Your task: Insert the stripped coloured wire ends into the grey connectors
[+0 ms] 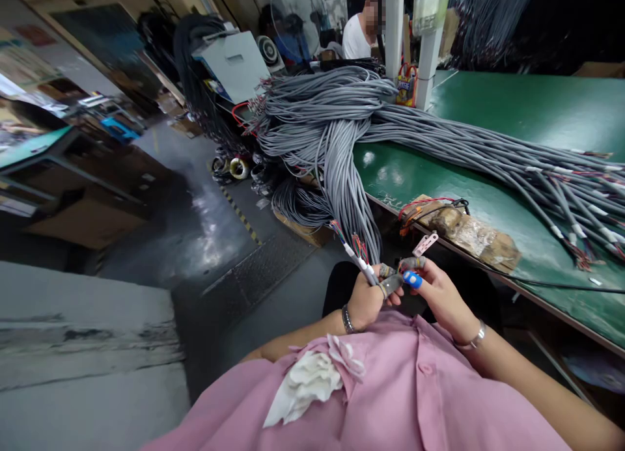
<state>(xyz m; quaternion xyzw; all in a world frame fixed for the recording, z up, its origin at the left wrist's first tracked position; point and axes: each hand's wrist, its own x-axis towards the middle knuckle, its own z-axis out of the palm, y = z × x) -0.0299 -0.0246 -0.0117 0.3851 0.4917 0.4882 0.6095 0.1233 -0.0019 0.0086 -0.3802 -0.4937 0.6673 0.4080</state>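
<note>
Wrapped round a few grey cables (367,269) is my left hand (367,300); their ends have white sleeves and fan out into thin coloured wires. My right hand (439,295) meets it at the fingertips, pinching something too small to make out, perhaps a wire end. Both hands wear finger covers, and a blue one (413,279) sits on my right thumb. A thick bundle of grey cables (349,177) hangs over the bench edge just beyond my hands. Behind my right fingers, a small pale pink perforated piece (425,243) shows near the bench edge.
More grey cables (469,135) stretch across the green bench (512,243) to the right. A plastic-wrapped block (469,233) with wires lies at its edge. White posts (430,54) rise behind. A person in white (357,36) is at the back. A pale surface (88,347) stands at left.
</note>
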